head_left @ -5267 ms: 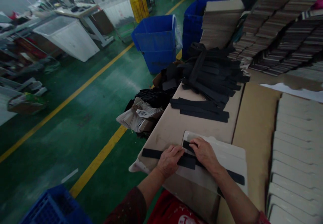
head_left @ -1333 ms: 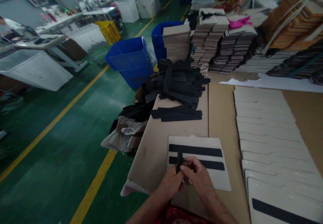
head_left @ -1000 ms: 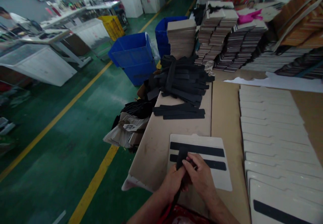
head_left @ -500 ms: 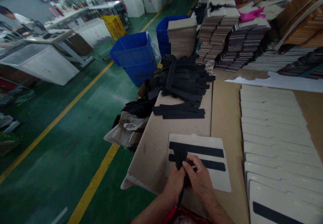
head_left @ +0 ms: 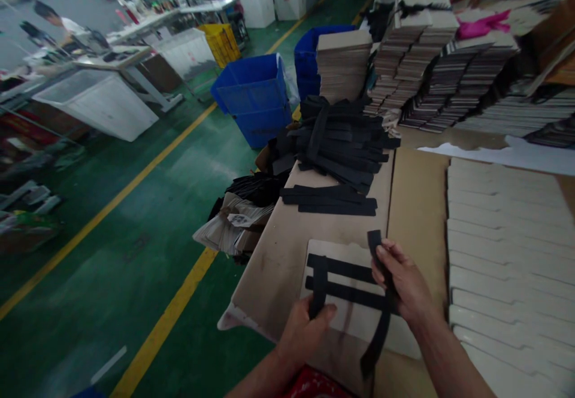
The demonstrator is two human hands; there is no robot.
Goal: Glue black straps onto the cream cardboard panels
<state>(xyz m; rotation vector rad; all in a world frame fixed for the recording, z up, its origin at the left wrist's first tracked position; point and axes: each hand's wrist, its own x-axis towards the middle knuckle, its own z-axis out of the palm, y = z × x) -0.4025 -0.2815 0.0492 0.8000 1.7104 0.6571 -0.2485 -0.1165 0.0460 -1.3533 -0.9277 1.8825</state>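
Observation:
My left hand (head_left: 306, 326) is closed around black strips (head_left: 320, 281) whose upper ends stick up above the fist. To the right, my right hand (head_left: 402, 275) pinches a single black strip (head_left: 376, 341) near its top; the lower length hangs down and curves left. Both hands are over a pale flat panel (head_left: 354, 320) on the table's near part. Two black strips (head_left: 345, 290) lie across that panel, roughly parallel, partly covered by my hands and the held strips. How many strips the left hand holds, I cannot tell.
Loose black strips (head_left: 332, 199) and a larger heap (head_left: 341, 137) lie farther up the table. Overlapping pale panels (head_left: 498, 230) cover the right side. Stacked boards (head_left: 344, 66) stand at the back. Left of the table are blue bins (head_left: 258, 99) and a green floor. Another person (head_left: 67, 27) sits far left.
My hands, together over the panel before, are now apart. The right hand has moved right and up with one strip drawn away; the left keeps its strips. The whole view has shifted slightly.

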